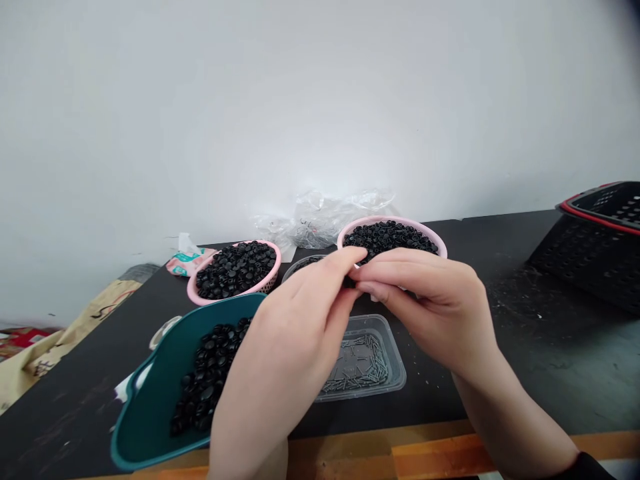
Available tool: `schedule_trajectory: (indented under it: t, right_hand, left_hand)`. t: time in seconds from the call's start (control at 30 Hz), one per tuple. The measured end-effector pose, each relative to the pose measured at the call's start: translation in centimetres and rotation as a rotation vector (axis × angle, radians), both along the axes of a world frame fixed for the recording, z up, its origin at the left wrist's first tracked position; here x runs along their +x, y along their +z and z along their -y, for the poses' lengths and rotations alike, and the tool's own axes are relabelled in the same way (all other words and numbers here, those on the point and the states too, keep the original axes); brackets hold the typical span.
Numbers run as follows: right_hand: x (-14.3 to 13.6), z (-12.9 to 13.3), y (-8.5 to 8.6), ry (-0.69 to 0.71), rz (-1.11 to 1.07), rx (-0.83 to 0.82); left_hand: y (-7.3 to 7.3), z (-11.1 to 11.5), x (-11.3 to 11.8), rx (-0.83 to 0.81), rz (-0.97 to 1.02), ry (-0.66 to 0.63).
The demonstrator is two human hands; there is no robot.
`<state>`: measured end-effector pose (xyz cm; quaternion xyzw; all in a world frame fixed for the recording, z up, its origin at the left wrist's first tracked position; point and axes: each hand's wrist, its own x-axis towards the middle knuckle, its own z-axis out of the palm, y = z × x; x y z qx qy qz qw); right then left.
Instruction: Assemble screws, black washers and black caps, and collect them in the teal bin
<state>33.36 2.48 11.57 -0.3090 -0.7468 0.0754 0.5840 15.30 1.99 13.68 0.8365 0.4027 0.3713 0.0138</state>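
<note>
My left hand (295, 327) and my right hand (435, 300) meet fingertip to fingertip over the middle of the table. Between the left fingers a small black piece (349, 283) shows, mostly hidden. The right thumb and fingers are pinched together against it; what they hold is too covered to name. Below the hands lies a clear plastic tray (397, 363) with many small metal pins (367, 373). At the left, a teal scoop-shaped basin (150, 413) holds black round caps (213, 367).
Two pink baskets of black parts stand behind, one at left (193, 293) and one at right (440, 243). Clear plastic bags (320, 217) lean on the wall. A tissue pack (187, 260) lies back left; a black basket (590, 253) stands at right.
</note>
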Motion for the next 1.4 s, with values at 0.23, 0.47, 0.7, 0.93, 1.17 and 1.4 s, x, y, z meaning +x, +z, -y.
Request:
schedule_trajectory:
  t: [0.23,0.47,0.7,0.93,1.17,1.4]
  right_hand:
    - [0.7,-1.0,0.0,0.184,-0.243,-0.434]
    - [-0.6,-2.8,-2.1,0.298,0.587,-0.65]
    - [1.0,-7.0,-4.0,0.18,0.66,-0.745]
    - [6.6,-13.4,-8.1,-0.442,0.468,-0.806]
    - [7.5,-15.0,-10.8,-0.494,0.394,-0.913]
    - [7.3,-14.3,-8.4,-0.334,0.037,-0.848]
  left_hand:
    - [0.3,-0.7,0.0,-0.17,0.179,-0.027]
    - [0.5,-0.7,-0.6,-0.201,0.246,0.017]
    - [0.9,-0.3,-0.9,-0.208,0.255,0.013]
    - [0.9,-0.3,-0.7,-0.17,0.219,0.013]
    - [0.9,-0.5,-0.7,-0.169,0.215,0.001]
    - [0.5,-0.9,-0.5,-0.142,0.254,-0.009]
